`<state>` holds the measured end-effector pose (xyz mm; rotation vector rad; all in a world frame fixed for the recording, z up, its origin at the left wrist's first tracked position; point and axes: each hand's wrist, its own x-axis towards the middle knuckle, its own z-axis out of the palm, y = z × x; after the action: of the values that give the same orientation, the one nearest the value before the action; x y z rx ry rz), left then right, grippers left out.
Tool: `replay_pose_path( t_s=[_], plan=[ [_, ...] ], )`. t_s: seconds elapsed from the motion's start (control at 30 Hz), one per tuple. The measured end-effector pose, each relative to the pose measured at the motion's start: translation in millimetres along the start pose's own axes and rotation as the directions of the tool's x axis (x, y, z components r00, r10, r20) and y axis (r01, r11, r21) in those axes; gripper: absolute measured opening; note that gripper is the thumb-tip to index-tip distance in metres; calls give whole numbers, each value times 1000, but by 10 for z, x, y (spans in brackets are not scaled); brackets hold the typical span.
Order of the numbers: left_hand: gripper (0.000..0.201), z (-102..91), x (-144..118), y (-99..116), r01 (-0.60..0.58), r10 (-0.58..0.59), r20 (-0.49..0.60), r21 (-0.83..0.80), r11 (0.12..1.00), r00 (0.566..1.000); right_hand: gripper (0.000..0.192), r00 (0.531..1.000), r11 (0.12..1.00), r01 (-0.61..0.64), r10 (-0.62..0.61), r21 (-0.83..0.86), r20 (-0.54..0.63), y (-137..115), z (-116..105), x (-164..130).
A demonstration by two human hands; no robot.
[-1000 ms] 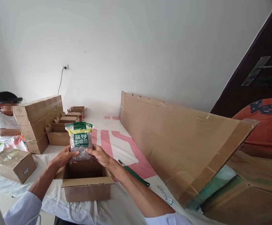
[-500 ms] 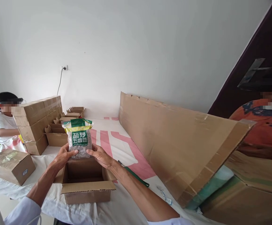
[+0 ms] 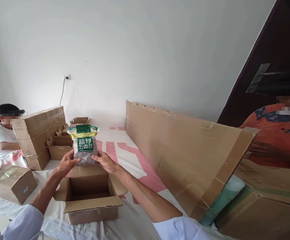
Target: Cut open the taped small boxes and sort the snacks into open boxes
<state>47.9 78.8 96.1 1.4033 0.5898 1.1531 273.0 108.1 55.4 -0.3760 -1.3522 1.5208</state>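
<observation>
A clear and green plastic bag of beans [image 3: 85, 146] is held upright between my two hands, its printed label facing me. My left hand [image 3: 68, 162] grips the lower left side, thumb on the front. On the lower right side, my right hand [image 3: 106, 160] pinches the bag the same way. Just below and nearer to me stands an open cardboard box [image 3: 92, 213] with its flaps spread out. Its visible inside shows bare cardboard. The bag is above the box's far flap.
Stacked closed boxes [image 3: 36, 141] stand at the left, with open boxes [image 3: 61, 151] beside them. One taped box [image 3: 11, 183] sits at the near left. A tall cardboard panel [image 3: 180, 153] runs along the right. One person [image 3: 3, 136] is at the left, another [image 3: 272, 133] at the right.
The bag is still in both hands, raised a little relative to the open box. More of the box's far flap shows now. The whole view has shifted slightly.
</observation>
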Motion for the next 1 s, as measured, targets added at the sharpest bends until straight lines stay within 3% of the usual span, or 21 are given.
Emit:
replay_pose_path(
  t_s=[0.53,0.67,0.77,0.87,0.93,1.0],
  plan=[
    [56,-41,-74,-181,96,-95,-28,19,995,995,55,998,996,-48,51,69,-40,271,-72,-121],
    [58,-24,-56,-209,106,-106,-20,0,994,994,59,989,992,-120,122,34,-84,276,-83,-130],
    [62,-31,-40,-187,90,-89,-26,43,995,996,60,983,989,-134,125,-64,-134,161,-101,-89],
    [70,-139,-50,-126,99,-83,-93,184,978,992,50,991,960,-69,33,-273,-133,-84,-131,64],
    [74,-278,-74,-90,120,-63,-201,282,952,978,42,997,897,-14,-18,-442,-70,-267,-144,238],
    [74,-444,-106,-89,152,-29,-334,348,925,942,36,1000,763,3,-14,-647,-12,-399,-130,451]
  ],
)
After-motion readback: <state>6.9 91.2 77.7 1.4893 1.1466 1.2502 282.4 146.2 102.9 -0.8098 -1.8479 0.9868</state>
